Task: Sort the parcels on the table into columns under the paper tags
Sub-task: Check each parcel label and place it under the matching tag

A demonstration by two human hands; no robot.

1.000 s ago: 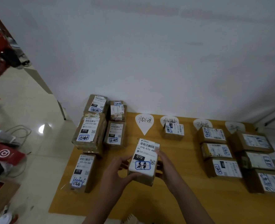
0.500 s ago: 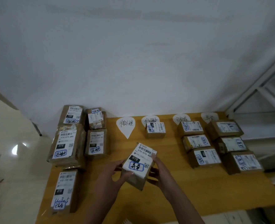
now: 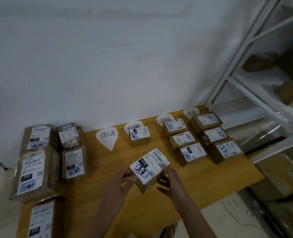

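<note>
Noted on the centre parcel point(image 3: 149, 170): brown cardboard, white label, black barcode, black block with white "070", dark handwriting ringed in blue. The stacked parcels point(image 3: 34, 174) at 9 o'clock and the sorted parcels point(image 3: 192, 153) at 2 o'clock are the same brown, with white labels marked in blue. The paper tags point(image 3: 107, 137) are white with black handwriting. The table point(image 3: 211, 184) is yellow-orange. The wall point(image 3: 108, 66) is plain off-white. The shelving point(image 3: 230, 66) at 3 o'clock is white.

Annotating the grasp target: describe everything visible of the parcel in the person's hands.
The held parcel is a small brown cardboard box, its top covered by a white shipping label with a barcode, a black 070 block, a small QR code and dark handwriting in a blue frame. It is turned diagonally and tilted, seemingly lifted over the wooden table. The left hand grips its left edge, the right hand its right side.
</note>
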